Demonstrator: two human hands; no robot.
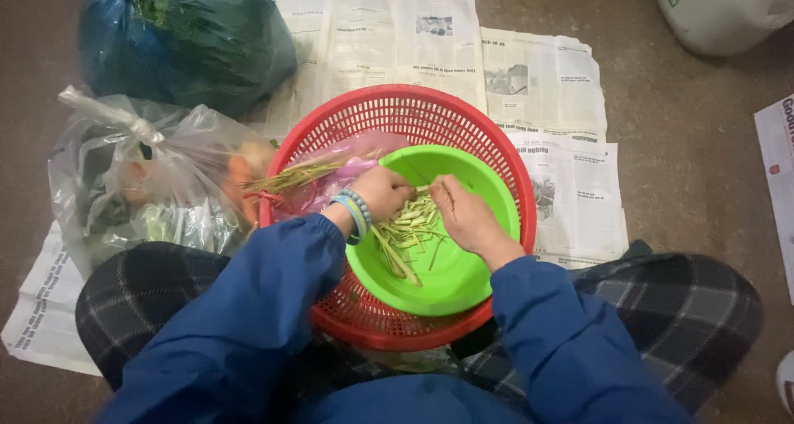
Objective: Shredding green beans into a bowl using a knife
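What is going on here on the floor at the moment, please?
A person sits on the floor with both hands over a green bowl set inside a red basket. The left hand and right hand work pale green stalks lying in the bowl. Newspaper is spread underneath, with plastic bags alongside.

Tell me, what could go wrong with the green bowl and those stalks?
The green bowl sits tilted inside the red basket, so it might tip and spill the cut stalks. Small pieces could also slip through the basket's holes onto the newspaper. Both the left hand and the right hand work close together, so fingers might bump.
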